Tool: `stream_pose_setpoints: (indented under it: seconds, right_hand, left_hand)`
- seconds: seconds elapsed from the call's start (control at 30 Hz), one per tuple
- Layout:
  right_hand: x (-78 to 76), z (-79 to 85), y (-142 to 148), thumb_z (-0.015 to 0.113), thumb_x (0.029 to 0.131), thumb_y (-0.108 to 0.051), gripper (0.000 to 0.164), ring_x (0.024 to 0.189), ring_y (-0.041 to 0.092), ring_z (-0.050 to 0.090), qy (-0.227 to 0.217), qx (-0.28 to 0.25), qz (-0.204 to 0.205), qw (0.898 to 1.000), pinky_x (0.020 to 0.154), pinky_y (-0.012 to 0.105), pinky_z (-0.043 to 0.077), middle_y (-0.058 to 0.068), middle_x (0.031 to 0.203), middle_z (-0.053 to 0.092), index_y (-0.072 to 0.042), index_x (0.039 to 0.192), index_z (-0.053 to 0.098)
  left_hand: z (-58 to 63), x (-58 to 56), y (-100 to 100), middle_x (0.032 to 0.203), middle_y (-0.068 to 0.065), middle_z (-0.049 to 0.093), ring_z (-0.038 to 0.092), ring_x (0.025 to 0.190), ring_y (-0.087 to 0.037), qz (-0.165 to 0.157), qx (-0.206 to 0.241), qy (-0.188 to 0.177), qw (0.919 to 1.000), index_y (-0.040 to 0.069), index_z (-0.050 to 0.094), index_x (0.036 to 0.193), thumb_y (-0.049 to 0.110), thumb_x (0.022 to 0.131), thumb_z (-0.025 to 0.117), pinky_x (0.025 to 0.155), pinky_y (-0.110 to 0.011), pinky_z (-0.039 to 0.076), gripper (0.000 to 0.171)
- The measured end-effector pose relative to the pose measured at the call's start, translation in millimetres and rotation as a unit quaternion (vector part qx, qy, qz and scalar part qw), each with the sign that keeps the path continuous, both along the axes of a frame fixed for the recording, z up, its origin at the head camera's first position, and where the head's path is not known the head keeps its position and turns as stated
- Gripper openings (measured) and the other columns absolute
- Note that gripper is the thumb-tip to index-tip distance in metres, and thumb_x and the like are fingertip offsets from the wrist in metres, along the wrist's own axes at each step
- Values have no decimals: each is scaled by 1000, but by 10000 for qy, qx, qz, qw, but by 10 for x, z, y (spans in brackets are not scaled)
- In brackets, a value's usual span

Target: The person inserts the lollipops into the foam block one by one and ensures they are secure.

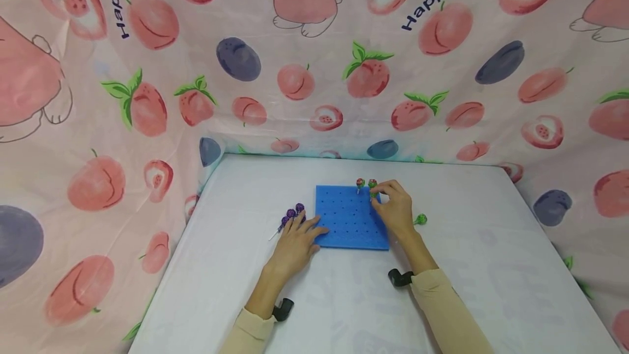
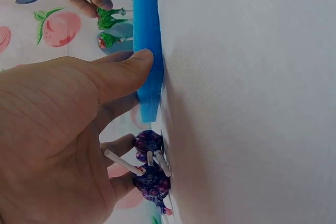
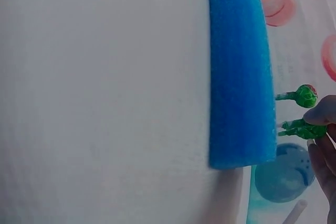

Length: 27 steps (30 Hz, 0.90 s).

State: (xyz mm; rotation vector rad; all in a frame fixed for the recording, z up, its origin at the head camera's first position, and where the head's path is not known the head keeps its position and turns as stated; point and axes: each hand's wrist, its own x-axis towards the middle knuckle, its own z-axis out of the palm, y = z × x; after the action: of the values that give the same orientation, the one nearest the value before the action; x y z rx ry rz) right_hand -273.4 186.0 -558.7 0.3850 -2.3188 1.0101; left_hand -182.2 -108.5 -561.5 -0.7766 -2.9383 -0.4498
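Observation:
A blue foam board (image 1: pixel 344 223) with rows of small holes lies on the table. My left hand (image 1: pixel 291 247) rests at its left edge, fingers spread, with thumb and index fingertips on the board. Its outer fingers touch the purple-wrapped lollipops (image 2: pixel 152 182) lying beside the board. Above the far right part of the board, my right hand (image 1: pixel 397 211) pinches a green-wrapped lollipop (image 3: pixel 302 130) between thumb and fingers. Close by, a green and red lollipop (image 3: pixel 306 96) stands upright with its stick in the board. Another lollipop head (image 1: pixel 372 183) shows just beyond my right fingertips.
One loose green lollipop (image 1: pixel 421 219) lies right of the board, partly behind my right hand. The white-covered table (image 1: pixel 491 266) reaches back to a fruit-printed cloth (image 1: pixel 314 70), which hangs behind and at both sides. Black wrist cameras (image 1: pixel 400 277) sit at both cuffs.

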Motion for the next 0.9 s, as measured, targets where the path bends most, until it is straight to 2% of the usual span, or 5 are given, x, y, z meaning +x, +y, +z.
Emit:
stream_pose_setpoints:
  seconds: [0.3,0.53,0.9]
  right_hand:
    - [31,50,32,87,79,4,21,105,28,69,-133,161,-93,9997,94,49,58,9,108,71,-5,96,79]
    - [65,99,76,91,75,2,27,107,33,68,-26,139,-20,9999,91,52,58,12,109,73,-4,98,79]
    - [122,152,169,89,78,0,24,107,33,68,14,165,-33,9999,94,53,55,13,108,74,-1,100,79]
  left_hand:
    - [11,1,0,162,-7,46,29,154,-43,-14,18,21,10000,27,64,142,25,99,74,121,-65,28,44]
    - [9,2,1,161,-8,47,29,154,-43,-30,27,40,10000,27,65,142,24,99,74,121,-66,28,44]
    - [-6,-1,4,161,-8,46,27,155,-43,-10,52,15,10000,27,64,142,25,99,73,121,-66,26,44]
